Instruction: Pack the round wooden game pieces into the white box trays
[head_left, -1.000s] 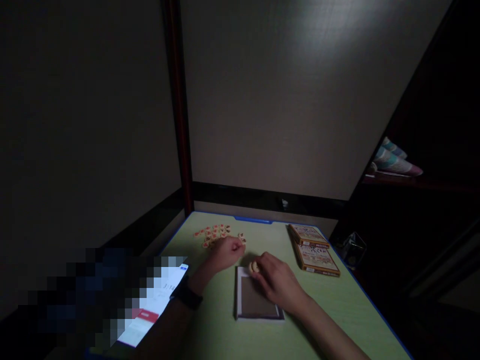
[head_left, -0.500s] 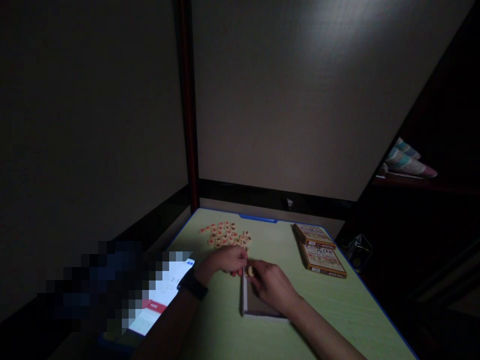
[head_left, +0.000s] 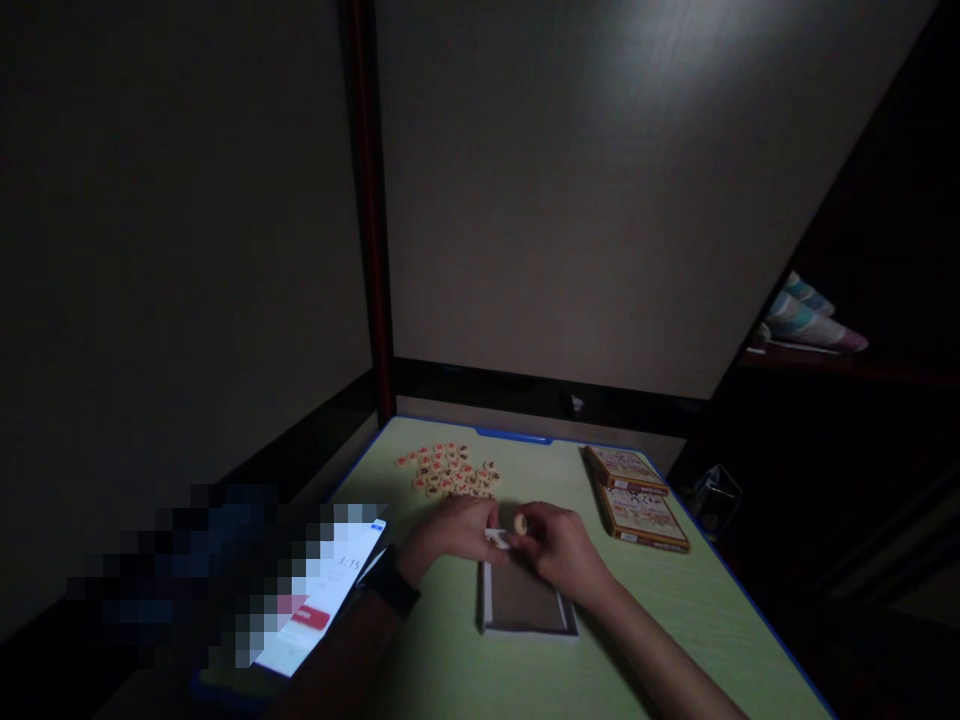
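In the head view, my right hand point(head_left: 566, 555) pinches a round wooden Chinese chess piece point(head_left: 521, 523) between thumb and fingers, above the far end of a shallow open box point(head_left: 487, 605). My left hand point(head_left: 461, 528), with a dark band on the wrist, is curled at the box's far left corner. Its fingers close around something small and pale, which I cannot make out. Beyond my left hand, several round chess pieces point(head_left: 454, 470) with red or dark characters lie in a loose cluster on the table. The box's brown inner floor shows between my hands.
The green table point(head_left: 420, 650) has a blue edge. Two flat printed boxes point(head_left: 641, 510) overlap at the right. A lit phone screen point(head_left: 315, 610), partly blurred out, lies at the left. Walls point(head_left: 555, 200) stand behind and to the left.
My right hand has lifted slightly and moved right with the chess piece. My left hand has shifted to the box corner, and more of the box's inside now shows.
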